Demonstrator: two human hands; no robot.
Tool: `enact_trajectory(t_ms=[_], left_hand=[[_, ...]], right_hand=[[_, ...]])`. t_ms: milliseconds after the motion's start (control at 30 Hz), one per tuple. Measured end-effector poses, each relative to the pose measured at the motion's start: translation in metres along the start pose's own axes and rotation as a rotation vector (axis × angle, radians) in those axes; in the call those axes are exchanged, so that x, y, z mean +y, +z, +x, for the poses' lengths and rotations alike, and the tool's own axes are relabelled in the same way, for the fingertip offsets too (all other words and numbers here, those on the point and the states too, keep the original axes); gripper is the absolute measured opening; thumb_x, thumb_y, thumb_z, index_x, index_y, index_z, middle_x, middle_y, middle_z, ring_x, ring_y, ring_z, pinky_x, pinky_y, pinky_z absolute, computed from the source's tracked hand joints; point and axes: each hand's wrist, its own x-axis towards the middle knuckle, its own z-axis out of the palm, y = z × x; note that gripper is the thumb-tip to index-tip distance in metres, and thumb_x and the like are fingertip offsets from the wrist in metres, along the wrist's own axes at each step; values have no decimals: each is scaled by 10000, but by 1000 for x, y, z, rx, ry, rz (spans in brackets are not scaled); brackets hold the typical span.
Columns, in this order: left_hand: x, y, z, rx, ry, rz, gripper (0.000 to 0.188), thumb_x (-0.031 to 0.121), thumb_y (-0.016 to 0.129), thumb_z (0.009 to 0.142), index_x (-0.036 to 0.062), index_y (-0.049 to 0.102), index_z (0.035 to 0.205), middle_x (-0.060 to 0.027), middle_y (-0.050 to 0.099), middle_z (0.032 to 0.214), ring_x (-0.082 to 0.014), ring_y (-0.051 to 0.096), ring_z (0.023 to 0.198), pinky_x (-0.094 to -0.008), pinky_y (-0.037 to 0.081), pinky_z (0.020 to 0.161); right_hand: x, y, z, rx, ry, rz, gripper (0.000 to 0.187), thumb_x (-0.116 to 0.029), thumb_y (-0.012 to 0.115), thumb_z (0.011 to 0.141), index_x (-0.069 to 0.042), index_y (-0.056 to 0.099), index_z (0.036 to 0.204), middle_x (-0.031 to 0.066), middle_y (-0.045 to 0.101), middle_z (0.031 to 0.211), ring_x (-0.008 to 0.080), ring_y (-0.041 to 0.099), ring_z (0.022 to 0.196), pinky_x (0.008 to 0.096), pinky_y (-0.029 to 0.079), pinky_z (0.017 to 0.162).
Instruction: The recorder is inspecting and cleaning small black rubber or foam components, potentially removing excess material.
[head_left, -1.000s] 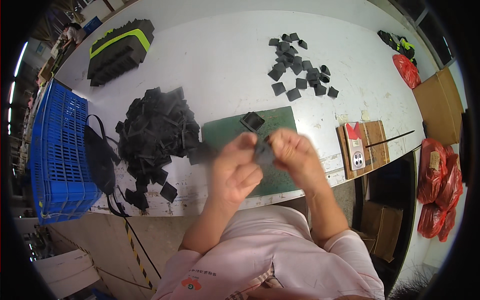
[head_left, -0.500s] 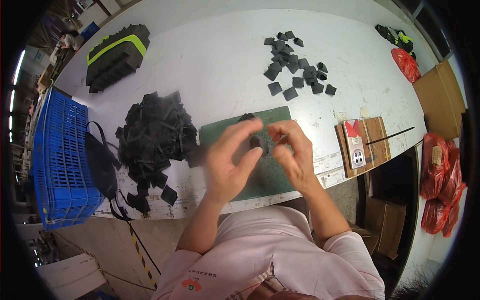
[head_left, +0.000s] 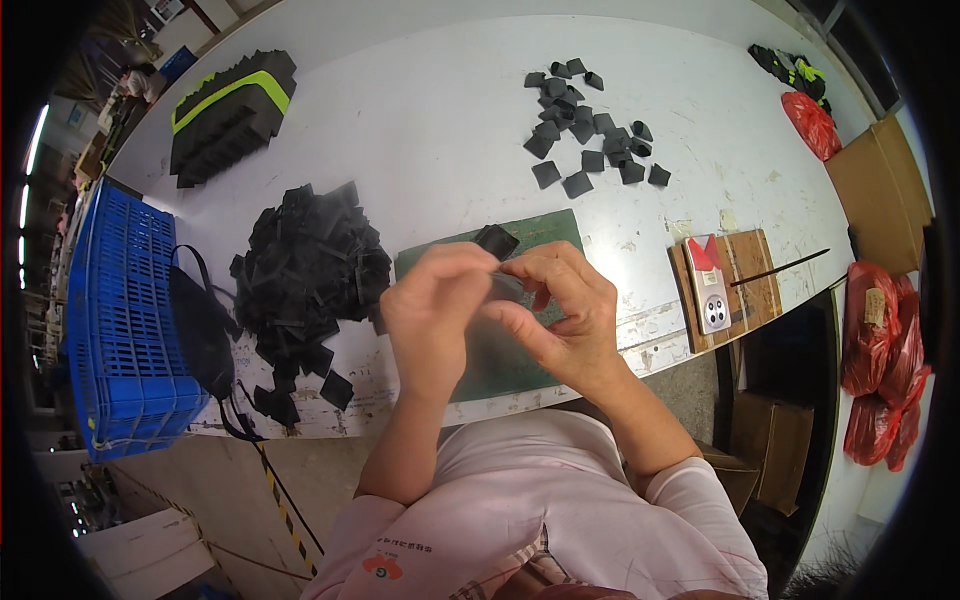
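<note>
Seen from above, two bare hands meet over a green mat [head_left: 505,375] near the front edge of a white tabletop [head_left: 420,110]. The left hand [head_left: 435,305] is turned partly side-on, its fingers bent inward. The right hand [head_left: 568,315] curves toward it, with thumb and forefinger parted in a C shape. The two hands' fingertips come close together, perhaps touching. A blurred dark grey patch shows between them, possibly a small piece, but I cannot tell whether either hand grips it. Just beyond the fingertips, a black square piece [head_left: 497,240] lies on the mat's far part.

To the left sits a large heap of flat black pieces [head_left: 310,265]; farther back, a dark ridged stack [head_left: 235,120] carries a bright yellow-green band. Small dark caps [head_left: 584,131] are scattered beyond the mat, toward the right. At the right, a phone [head_left: 704,290] and a thin dark rod [head_left: 785,267] rest on a wooden board [head_left: 752,270].

A blue plastic crate [head_left: 130,340] stands against the tabletop's left end, with a black bag [head_left: 198,330] beside it. Red plastic bags [head_left: 875,340] hang at the far right, below a cardboard box [head_left: 880,200]
</note>
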Motion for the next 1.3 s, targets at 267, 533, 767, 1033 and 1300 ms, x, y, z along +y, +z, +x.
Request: enact_trajectory(t_ms=[267, 533, 767, 1033, 1300], left_hand=[[-15, -1, -7, 156, -209, -723, 133, 135, 532, 846, 9, 524, 888, -103, 529, 908, -183, 484, 865, -317, 387, 802], [-25, -5, -15, 169, -160, -470, 115, 26, 518, 826, -4, 553, 930, -81, 554, 959, -119, 492, 869, -250, 388, 785], [-11, -8, -10, 52, -197, 244, 187, 162, 563, 843, -12, 563, 773, -31, 553, 624, -57, 486, 537, -173, 397, 500], [6, -12, 0, 87, -777, -388, 183, 81, 420, 857, 5, 508, 716, -6, 462, 544, -37, 349, 365, -178, 259, 336], [-26, -26, -15, -93, -900, -1306, 256, 170, 354, 884, 61, 439, 668, -23, 377, 512, -83, 311, 336, -212, 266, 312]], right_hand=[[-1, 0, 2, 22, 25, -91, 142, -27, 688, 651, -2, 591, 753, 80, 544, 672, 177, 524, 574, 263, 408, 465], [19, 7, -12, 51, -41, -74, 123, -14, 676, 661, -3, 568, 721, 90, 540, 655, 212, 519, 577, 274, 413, 480], [10, 2, -5, -15, -57, -148, 121, 8, 662, 650, -5, 561, 715, 86, 526, 649, 232, 516, 583, 294, 413, 483], [16, 4, -8, -3, -62, -160, 128, 13, 660, 645, -8, 553, 712, 82, 521, 646, 230, 510, 576, 304, 410, 479], [17, 3, -10, 26, -111, -115, 117, 2, 648, 654, -9, 547, 713, 101, 510, 635, 254, 497, 566, 330, 399, 489]])
